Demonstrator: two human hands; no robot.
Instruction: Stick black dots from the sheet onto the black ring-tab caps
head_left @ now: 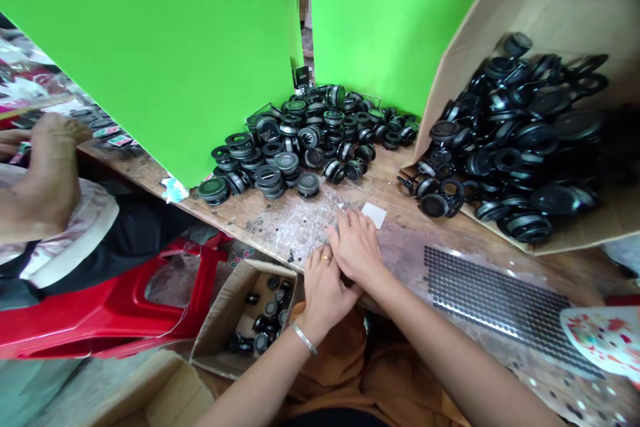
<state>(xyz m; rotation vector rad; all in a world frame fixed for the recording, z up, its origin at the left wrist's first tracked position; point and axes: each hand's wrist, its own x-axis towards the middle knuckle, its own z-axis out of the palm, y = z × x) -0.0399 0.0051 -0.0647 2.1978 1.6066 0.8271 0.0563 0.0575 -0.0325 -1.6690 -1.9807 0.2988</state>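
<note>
My right hand (356, 247) lies palm down on the worn wooden table (280, 227), its fingers stretched forward. The fingertips are beside a small white card (374, 215). My left hand (325, 285), with a ring and a bangle, is curled at the table's front edge, close against my right hand. Whatever its fingers hold, if anything, is hidden; only a dark gap shows between the hands. Beyond them lies a heap of round black headphone-like parts (308, 185).
A large cardboard box (565, 240) spills more black parts at right. A sheet of black dots (500, 300) lies nearer. Green panels (200, 47) stand behind the heap. An open box (215, 323) is below left, by a red plastic chair (125, 307). Another person's arm (53, 180) shows far left.
</note>
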